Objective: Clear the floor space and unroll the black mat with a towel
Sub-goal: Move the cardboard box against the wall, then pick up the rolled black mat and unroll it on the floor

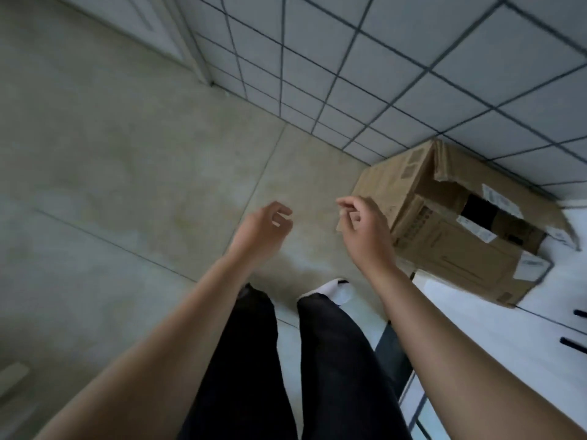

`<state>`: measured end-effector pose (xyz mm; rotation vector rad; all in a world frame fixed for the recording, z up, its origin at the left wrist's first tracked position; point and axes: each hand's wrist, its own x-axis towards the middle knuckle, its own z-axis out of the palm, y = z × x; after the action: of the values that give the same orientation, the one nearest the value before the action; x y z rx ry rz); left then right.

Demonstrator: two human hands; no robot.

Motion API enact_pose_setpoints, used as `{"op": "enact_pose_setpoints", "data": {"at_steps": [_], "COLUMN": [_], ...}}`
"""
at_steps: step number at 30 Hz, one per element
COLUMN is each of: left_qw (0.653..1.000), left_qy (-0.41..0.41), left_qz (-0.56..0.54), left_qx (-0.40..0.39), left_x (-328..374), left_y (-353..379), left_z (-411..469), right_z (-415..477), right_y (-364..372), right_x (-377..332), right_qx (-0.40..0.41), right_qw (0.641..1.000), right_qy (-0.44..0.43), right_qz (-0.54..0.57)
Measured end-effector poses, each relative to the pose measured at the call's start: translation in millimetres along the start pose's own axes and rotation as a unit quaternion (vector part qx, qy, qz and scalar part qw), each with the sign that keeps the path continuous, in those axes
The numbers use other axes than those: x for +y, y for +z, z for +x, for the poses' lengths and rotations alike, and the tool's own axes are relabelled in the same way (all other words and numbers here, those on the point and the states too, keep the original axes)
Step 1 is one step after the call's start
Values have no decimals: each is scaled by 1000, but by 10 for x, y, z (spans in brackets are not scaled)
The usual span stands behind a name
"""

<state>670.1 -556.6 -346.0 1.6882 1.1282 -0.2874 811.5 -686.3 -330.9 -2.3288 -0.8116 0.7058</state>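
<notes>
Left hand [263,231] and right hand [365,230] empty, fingers [347,203] loosely curled. Box [444,223] just right of them; lifted by its torn flap, it could rip.

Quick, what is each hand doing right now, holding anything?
Left hand: open, fingers loosely curled, holding nothing.
Right hand: fingers curled in front of the brown cardboard box; cannot tell whether its grip holds anything.
</notes>
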Motion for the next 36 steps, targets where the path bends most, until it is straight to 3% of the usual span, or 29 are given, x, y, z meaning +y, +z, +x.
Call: {"op": "enact_pose_setpoints", "data": {"at_steps": [3, 10, 14, 23, 36], "left_qw": [1000, 986, 969, 927, 868], "left_qy": [-9, -66, -97, -180, -249], "left_qz": [-6, -33, -75, -145, -211], "left_qx": [5, 147, 213, 294, 375], "left_x": [-330, -1080, -1389, -1728, -1579], "left_y": [-722, -2176, -2674, -3406, -4788], "left_z": [-335, -1048, -1321, -1561, -984], "right_z": [44, -32, -49, 417, 1974], "right_y": [230, 1043, 1340, 1620, 2021], "right_x": [-684, -2310, -3045, -4441, -5886], "right_qx": [-49, -207, -254, -318, -382], "right_qw": [997, 969, 953, 902, 825], "right_qy": [-51, -104, -141, -272, -354], "right_qz": [-32, -88, -86, -106, -220]}}
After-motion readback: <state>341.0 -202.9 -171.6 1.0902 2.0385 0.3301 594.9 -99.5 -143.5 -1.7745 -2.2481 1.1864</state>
